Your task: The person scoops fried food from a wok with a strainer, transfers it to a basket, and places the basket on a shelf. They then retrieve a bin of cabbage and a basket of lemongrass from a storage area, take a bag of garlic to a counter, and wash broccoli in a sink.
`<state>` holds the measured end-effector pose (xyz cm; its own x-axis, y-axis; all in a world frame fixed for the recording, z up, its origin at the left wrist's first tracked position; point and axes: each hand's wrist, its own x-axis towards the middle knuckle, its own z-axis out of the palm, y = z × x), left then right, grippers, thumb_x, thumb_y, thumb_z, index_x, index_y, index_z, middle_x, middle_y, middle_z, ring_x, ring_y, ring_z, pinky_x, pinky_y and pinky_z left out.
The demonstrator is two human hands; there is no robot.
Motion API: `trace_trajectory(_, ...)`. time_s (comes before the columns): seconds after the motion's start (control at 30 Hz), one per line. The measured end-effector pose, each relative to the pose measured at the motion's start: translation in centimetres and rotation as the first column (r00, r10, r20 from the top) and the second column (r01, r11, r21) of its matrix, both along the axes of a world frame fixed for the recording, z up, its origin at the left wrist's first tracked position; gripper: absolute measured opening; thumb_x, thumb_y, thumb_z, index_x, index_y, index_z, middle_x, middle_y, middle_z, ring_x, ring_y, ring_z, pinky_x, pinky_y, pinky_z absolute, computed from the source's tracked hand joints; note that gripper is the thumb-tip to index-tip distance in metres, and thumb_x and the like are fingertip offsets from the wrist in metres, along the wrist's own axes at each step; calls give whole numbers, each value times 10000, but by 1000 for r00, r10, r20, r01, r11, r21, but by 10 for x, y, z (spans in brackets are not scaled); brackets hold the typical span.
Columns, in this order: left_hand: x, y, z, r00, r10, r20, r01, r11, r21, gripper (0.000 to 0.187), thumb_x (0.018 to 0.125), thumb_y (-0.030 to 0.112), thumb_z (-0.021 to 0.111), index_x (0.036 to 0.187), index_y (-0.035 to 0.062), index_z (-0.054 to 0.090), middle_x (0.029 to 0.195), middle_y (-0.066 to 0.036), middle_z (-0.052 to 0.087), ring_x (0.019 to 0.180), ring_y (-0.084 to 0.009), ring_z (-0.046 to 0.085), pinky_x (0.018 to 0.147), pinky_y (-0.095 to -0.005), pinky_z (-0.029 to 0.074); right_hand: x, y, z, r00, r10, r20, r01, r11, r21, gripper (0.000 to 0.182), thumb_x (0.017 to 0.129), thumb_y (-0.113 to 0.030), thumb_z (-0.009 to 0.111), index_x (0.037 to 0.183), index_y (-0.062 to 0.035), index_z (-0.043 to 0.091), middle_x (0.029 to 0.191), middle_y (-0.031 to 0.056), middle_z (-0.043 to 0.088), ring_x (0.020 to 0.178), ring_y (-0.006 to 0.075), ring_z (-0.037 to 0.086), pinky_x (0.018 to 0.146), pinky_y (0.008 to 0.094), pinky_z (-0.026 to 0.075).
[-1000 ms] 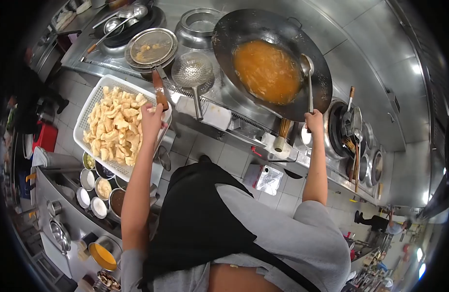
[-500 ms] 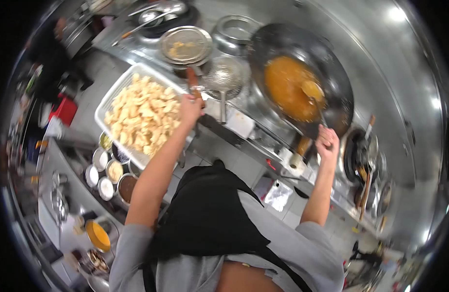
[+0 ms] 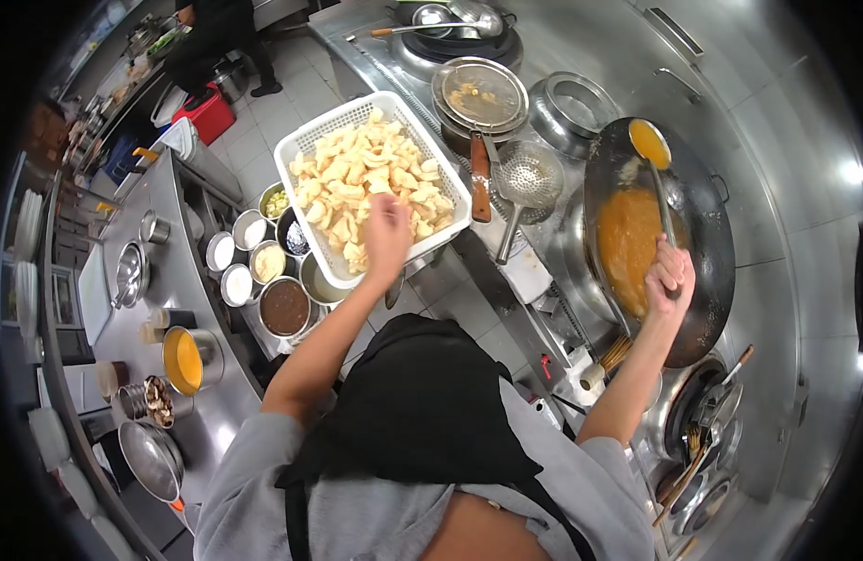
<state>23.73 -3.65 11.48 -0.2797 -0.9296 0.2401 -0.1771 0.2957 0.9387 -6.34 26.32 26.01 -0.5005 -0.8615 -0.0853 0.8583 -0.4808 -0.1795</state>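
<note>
My right hand (image 3: 670,279) is closed around the handle of a ladle (image 3: 663,201). The ladle's bowl, holding orange liquid, is raised over the far side of a dark wok (image 3: 707,280). More orange-brown liquid (image 3: 628,243) lies in the wok. My left hand (image 3: 388,232) is at the near side of a white plastic basket (image 3: 305,224), over or among the pale, puffy food pieces (image 3: 357,173) heaped in it. Motion smears its fingers, so whether they grip a piece cannot be told.
Between basket and wok lie a mesh strainer (image 3: 480,93) with a wooden handle and a perforated skimmer (image 3: 530,178). Several seasoning tins, one with brown sauce (image 3: 285,307), stand left. A pot of orange liquid (image 3: 184,360) sits on the counter. Another person (image 3: 221,47) stands at the back left.
My left hand has left the wooden strainer handle and is now at the food in the basket. The ladle has risen from the liquid toward the wok's far side. The view has turned.
</note>
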Motion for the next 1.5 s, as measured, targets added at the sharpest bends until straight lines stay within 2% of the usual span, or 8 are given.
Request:
trace_trajectory(0.17, 86, -34, -19, 720, 596, 356, -390, 771, -503, 413, 827, 239, 587, 1100, -41, 454, 1039, -204, 495, 1012, -337, 477, 854, -380, 375, 0, -78, 2, 995, 98, -31, -99, 995, -20, 195, 856, -1, 364, 1000, 123, 408, 588, -10, 394, 397, 62, 392, 339, 215, 322)
trace_trajectory(0.33, 100, -66, -83, 794, 519, 318, -532, 845, -52, 430, 882, 299, 481, 1117, -59, 444, 1110, -276, 471, 1030, -416, 450, 868, -435, 366, -11, -151, -26, 948, 306, 92, -303, 952, -43, 73, 816, 14, 379, 857, 62, 416, 563, -18, 394, 396, 57, 384, 352, 201, 325)
trace_trajectory(0.6, 106, -70, -86, 830, 481, 283, -529, 839, 126, 311, 918, 260, 367, 969, -32, 463, 917, -270, 553, 873, -426, 517, 794, -474, 379, -27, -248, -108, 854, 519, -29, -494, 827, 268, 237, 816, -89, 449, 583, -115, 410, 504, -18, 412, 412, 96, 408, 385, 228, 373)
trace_trajectory(0.67, 105, -68, -80, 832, 431, 349, -509, 844, 172, 304, 926, 257, 353, 956, -30, 448, 911, -294, 561, 872, -459, 524, 775, -499, 383, -24, -253, -117, 852, 521, -47, -450, 775, 443, 215, 798, -87, 489, 593, -107, 428, 501, -11, 425, 393, 105, 415, 364, 247, 365)
trace_trajectory(0.73, 107, -67, -76, 830, 383, 405, -481, 859, 174, 314, 933, 272, 343, 958, -24, 444, 909, -303, 566, 871, -472, 527, 765, -511, 384, -7, -245, -109, 561, 622, -546, 228, 518, 825, 170, 769, -72, 526, 611, -67, 463, 501, 7, 453, 374, 112, 422, 342, 265, 343)
trace_trajectory(0.87, 110, -61, -62, 813, 314, 490, -441, 882, 167, 350, 951, 327, 313, 969, 2, 444, 899, -311, 584, 866, -492, 536, 747, -534, 392, 16, -203, -77, 358, 614, -703, 599, 427, 678, 70, 752, -55, 548, 704, -22, 509, 519, 22, 483, 366, 113, 437, 336, 282, 314)
trace_trajectory(1.13, 116, -58, -72, 868, 307, 389, -388, 909, 149, 369, 963, 338, 347, 978, -2, 489, 918, -280, 585, 850, -472, 538, 738, -488, 408, 57, -19, -22, 657, 290, -696, 652, 247, 717, 161, 788, -38, 529, 939, -53, 473, 567, 14, 464, 371, 91, 422, 287, 247, 336)
trace_trajectory(1.5, 119, -64, -85, 861, 280, 425, -345, 935, 81, 432, 968, 335, 323, 986, -66, 483, 944, -299, 562, 879, -480, 517, 756, -484, 399, 21, 186, -91, 664, 391, -638, 747, -293, 597, 96, 750, -63, 527, 716, 3, 466, 546, 59, 488, 368, 150, 464, 298, 309, 384)
